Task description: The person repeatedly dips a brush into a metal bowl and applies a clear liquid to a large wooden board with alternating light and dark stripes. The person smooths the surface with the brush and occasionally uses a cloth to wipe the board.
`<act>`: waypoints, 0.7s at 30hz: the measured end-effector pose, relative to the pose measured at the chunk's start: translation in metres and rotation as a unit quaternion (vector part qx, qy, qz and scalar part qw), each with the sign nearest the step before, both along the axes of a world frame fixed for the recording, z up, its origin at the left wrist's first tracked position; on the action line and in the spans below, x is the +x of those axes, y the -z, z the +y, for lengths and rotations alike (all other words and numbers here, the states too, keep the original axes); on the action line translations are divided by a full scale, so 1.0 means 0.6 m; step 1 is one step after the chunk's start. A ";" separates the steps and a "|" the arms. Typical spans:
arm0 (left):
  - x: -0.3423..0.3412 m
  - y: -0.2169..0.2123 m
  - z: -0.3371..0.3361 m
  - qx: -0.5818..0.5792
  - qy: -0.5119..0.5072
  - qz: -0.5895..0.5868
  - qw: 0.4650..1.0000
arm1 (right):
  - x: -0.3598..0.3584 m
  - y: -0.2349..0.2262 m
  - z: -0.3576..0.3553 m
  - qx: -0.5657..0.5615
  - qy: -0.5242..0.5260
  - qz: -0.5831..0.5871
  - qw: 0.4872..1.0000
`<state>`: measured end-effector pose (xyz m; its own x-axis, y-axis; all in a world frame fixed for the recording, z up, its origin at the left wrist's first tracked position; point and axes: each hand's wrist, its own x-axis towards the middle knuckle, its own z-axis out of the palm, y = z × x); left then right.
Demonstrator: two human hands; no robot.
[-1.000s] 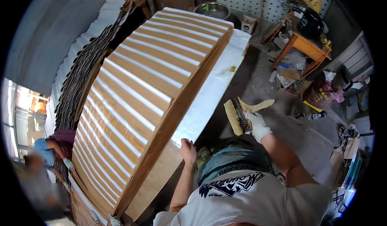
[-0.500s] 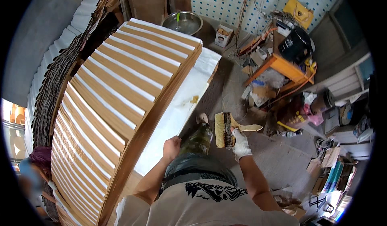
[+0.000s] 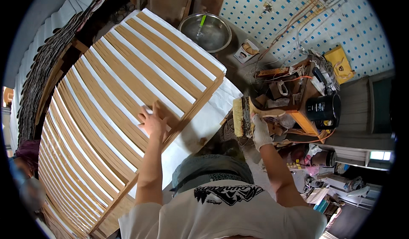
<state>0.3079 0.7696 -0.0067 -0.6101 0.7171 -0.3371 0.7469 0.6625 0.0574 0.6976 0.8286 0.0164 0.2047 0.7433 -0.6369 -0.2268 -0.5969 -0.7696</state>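
My bare left hand rests with its fingers spread on a layered stack of brown sheets. White strips alternate with the brown bands across its top. My right hand, in a white knit glove, grips a wide flat brush with pale bristles and a wooden handle. The brush is held off to the right of the stack, its bristles toward the stack and not touching it. Beneath the stack's right side a white sheet sticks out, with a brownish spot on it.
A metal basin holding a green-handled tool stands beyond the stack, beside a small white box. At right, a cluttered wooden table has a black bucket by it. Another person is at the far left edge.
My left hand has moved up and forward from beside the stack onto its top, and its fingers have spread. The brush has risen slightly in the picture, still in my right hand. The view has shifted.
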 end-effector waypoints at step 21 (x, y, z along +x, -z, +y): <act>-0.018 0.052 0.075 -0.115 -0.093 -0.027 0.989 | -0.312 0.403 0.933 0.183 -0.423 -0.497 0.735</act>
<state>0.2973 0.8145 -0.0380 -0.7008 0.4954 -0.5133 0.6114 0.7878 -0.0744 0.5105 1.3882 -0.2256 -0.2012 0.9566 -0.2107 0.8891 0.0881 -0.4491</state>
